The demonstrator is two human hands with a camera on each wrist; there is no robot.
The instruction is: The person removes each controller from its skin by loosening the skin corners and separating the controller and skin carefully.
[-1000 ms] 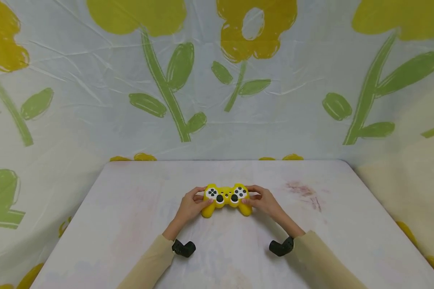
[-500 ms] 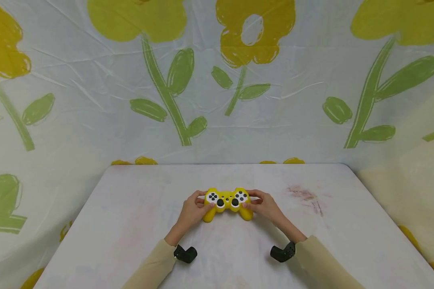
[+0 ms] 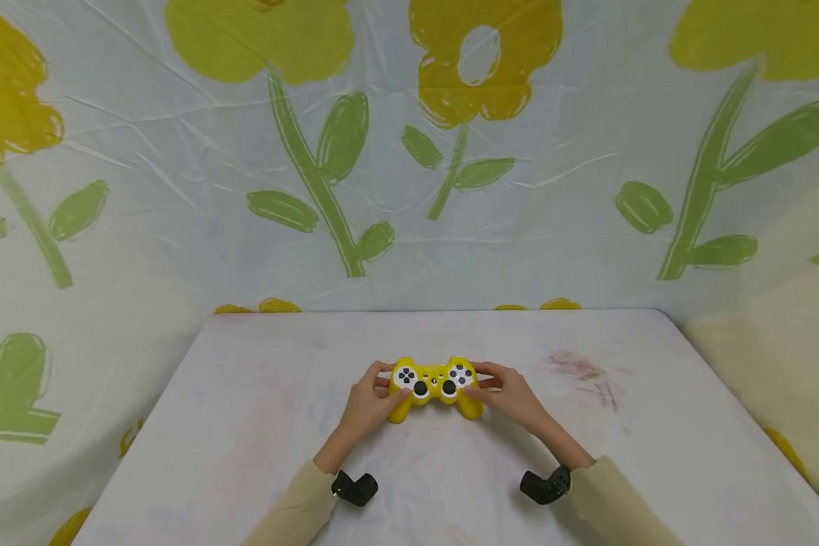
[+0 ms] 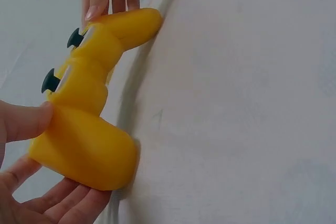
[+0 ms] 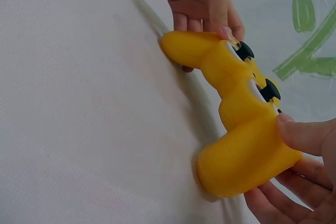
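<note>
The yellow game controller [image 3: 436,387] stood tipped on its two handle ends on the white table [image 3: 246,425]; the left hand [image 3: 368,403] and right hand [image 3: 512,390] gripped a handle each, thumbs on the face, fingers curled behind; a loosened grip would probably drop it flat.

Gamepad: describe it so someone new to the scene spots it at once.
On the pale table before the flower-print backdrop, look just nearer than the middle. The gamepad sits there, gripped by the left hand and right hand. It is bright yellow, with white button pads and two black thumbsticks.
</note>
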